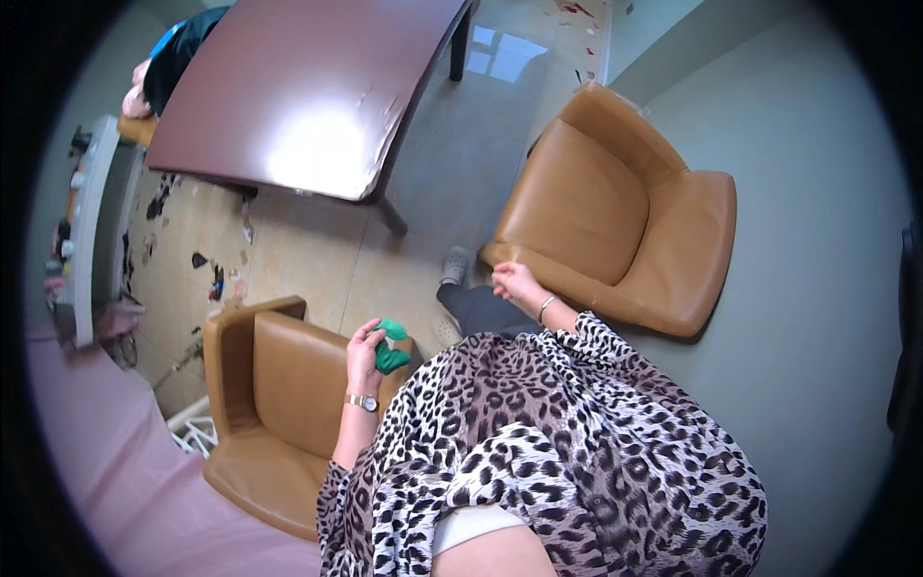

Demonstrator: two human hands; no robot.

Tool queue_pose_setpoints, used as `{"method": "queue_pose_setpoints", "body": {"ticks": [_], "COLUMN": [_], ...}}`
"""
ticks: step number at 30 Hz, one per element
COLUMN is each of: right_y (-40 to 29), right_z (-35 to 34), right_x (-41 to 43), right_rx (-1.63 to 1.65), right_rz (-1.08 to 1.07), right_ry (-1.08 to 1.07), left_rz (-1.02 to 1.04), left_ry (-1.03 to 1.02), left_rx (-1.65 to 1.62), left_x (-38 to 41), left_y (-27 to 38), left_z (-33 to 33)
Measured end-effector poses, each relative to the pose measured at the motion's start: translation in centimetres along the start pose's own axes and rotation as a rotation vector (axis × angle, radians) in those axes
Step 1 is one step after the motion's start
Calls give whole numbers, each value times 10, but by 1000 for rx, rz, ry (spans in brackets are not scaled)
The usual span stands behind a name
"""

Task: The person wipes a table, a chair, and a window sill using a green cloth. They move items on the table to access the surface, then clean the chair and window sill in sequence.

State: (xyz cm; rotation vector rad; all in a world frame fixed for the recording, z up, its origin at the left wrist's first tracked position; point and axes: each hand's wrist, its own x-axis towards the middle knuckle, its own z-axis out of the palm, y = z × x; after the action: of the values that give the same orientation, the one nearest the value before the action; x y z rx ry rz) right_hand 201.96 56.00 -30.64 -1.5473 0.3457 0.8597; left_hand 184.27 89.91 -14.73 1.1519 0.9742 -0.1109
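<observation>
My left hand (366, 353) grips a small green cloth (394, 353), which has a pale patch near its middle. This hand is above the arm of a tan leather armchair (303, 382) on the left. On the other side, my right hand (513, 280) is raised by the front of the armrest of a second tan armchair (577, 195). Its fingers are bent inward, and whether something thin is between them cannot be made out. Below, my feet in grey clogs (454, 265) are on the tiled floor, partly hidden by my dark trousers.
A dark reddish-brown table (288, 94) with a worn front edge stands ahead. Small scraps (216, 281) are scattered over the floor at left. A white shelf (94, 231) holds small items. Pink fabric (130, 447) spreads at lower left. Another person (169, 68) is beyond the table.
</observation>
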Motion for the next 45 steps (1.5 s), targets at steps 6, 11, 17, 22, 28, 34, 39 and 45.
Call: {"method": "queue_pose_setpoints", "body": {"ticks": [6, 11, 17, 22, 28, 34, 39, 45], "right_y": [50, 57, 55, 50, 85, 137, 71, -49], "right_z": [-103, -168, -139, -107, -154, -73, 5, 37], "right_x": [-27, -24, -16, -23, -28, 33, 42, -1], "right_rx": [-267, -346, -411, -476, -458, -902, -927, -932], "right_rz": [247, 379, 225, 217, 224, 60, -40, 41], "right_ry": [163, 171, 93, 107, 130, 31, -10, 242], "left_rz": [10, -29, -19, -24, -63, -76, -56, -421], "left_ry": [-93, -132, -154, -95, -101, -242, -222, -151], "left_rx": [83, 73, -82, -49, -42, 61, -76, -317], "left_x": [-40, -36, -36, -39, -36, 89, 129, 146], "left_y": [0, -9, 1, -7, -8, 81, 57, 36], "left_z": [57, 79, 101, 61, 52, -27, -86, -113]}}
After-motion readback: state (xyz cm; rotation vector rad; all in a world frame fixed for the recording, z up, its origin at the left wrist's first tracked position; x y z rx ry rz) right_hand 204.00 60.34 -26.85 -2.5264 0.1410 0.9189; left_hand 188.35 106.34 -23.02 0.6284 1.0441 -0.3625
